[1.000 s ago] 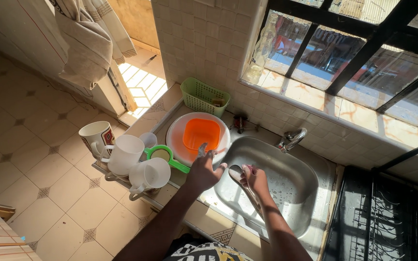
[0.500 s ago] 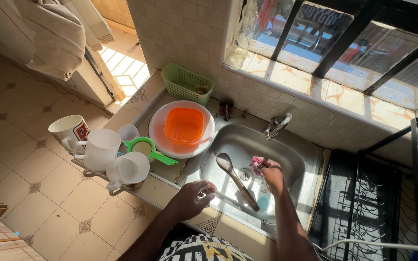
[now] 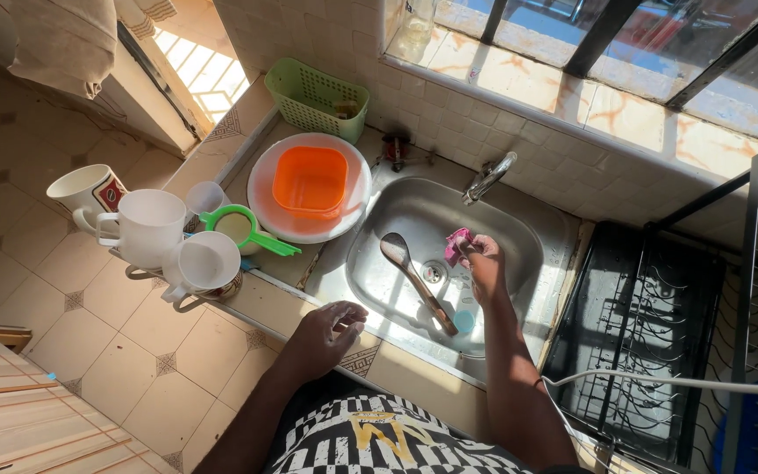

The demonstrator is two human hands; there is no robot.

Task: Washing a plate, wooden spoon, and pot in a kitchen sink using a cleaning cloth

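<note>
Pink cloth (image 3: 456,245), soft and light, bunched in the right hand (image 3: 484,263) over the steel sink (image 3: 519,233); left hand (image 3: 326,332) loosely curled, empty, resting on the counter edge

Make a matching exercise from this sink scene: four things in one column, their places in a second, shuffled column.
1. wooden spoon
2. orange bowl
3. pink cloth
4. green basket

A. on the white plate
B. against the tiled wall
C. lying in the sink
D. in the right hand

Pairs: 1-C, 2-A, 3-D, 4-B
</note>
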